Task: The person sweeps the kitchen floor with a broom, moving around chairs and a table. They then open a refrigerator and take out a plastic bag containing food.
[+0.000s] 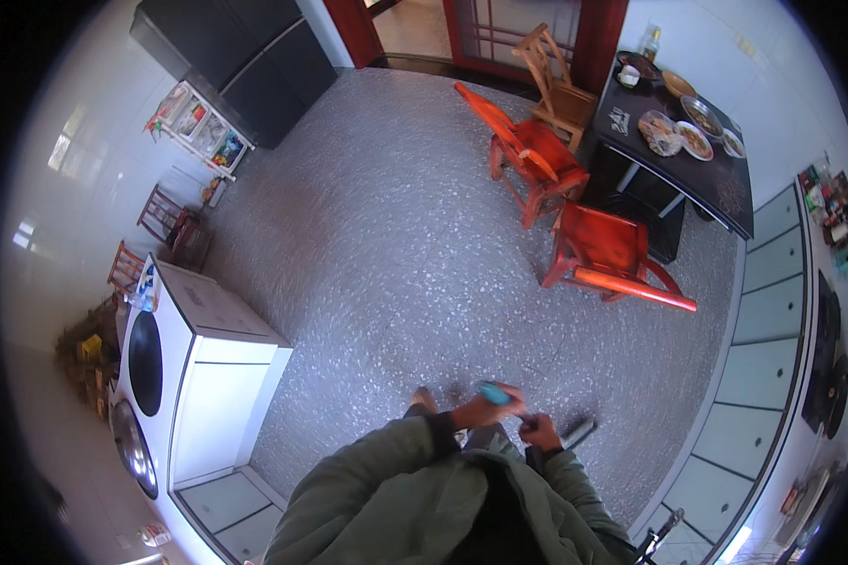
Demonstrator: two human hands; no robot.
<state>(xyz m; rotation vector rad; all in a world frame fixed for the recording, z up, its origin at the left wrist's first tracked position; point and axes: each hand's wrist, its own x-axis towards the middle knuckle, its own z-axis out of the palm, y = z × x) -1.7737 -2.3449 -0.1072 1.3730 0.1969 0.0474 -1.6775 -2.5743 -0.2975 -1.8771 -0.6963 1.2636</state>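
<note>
My left hand (491,407) is closed around a turquoise grip (494,393) in front of my body. Lower and to the right, my right hand (539,431) grips a thin dark shaft that runs between the two hands. Just beyond the right hand, a long narrow head (578,433), grey and dark-edged like a broom's or mop's, lies low over the speckled grey floor (424,282). Whether it belongs to the same shaft cannot be told. Part of my foot shows beside the left hand.
Two red wooden chairs (601,240) and a brown wooden chair (569,106) stand by a dark table (678,166) bearing dishes. Cabinets (749,395) line the right side. A white stove block (219,402) stands left; a dark refrigerator (275,78) and a storage rack (201,131) are farther back.
</note>
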